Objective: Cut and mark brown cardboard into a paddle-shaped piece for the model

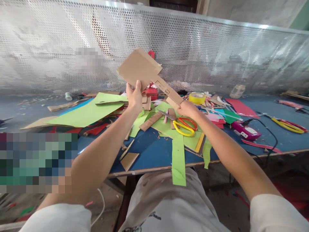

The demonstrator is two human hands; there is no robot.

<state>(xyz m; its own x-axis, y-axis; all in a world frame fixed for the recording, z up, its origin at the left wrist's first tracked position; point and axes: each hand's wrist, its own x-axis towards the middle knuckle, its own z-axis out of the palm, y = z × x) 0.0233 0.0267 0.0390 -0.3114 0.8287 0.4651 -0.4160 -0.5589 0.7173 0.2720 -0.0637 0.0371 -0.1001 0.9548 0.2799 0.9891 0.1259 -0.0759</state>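
Note:
Between my hands, above the cluttered table, is a piece of brown cardboard (138, 67) shaped like a square with a long strip running off its lower right corner. My left hand (135, 96) grips the square's lower edge, thumb on the near face. At the strip's far end my right hand (188, 109) is closed around the cardboard. Below the right hand lie scissors (184, 125) with yellow and orange handles, on green paper and cardboard scraps. A light green paper strip (178, 161) hangs over the table's front edge.
A perforated metal panel (169, 48) stands along the back. Green sheets (89, 111) lie at the left. Yellow tape (197, 98), a purple device (246, 130) with a black cable, a second pair of scissors (287, 125) and a clear jar (237, 91) are at the right.

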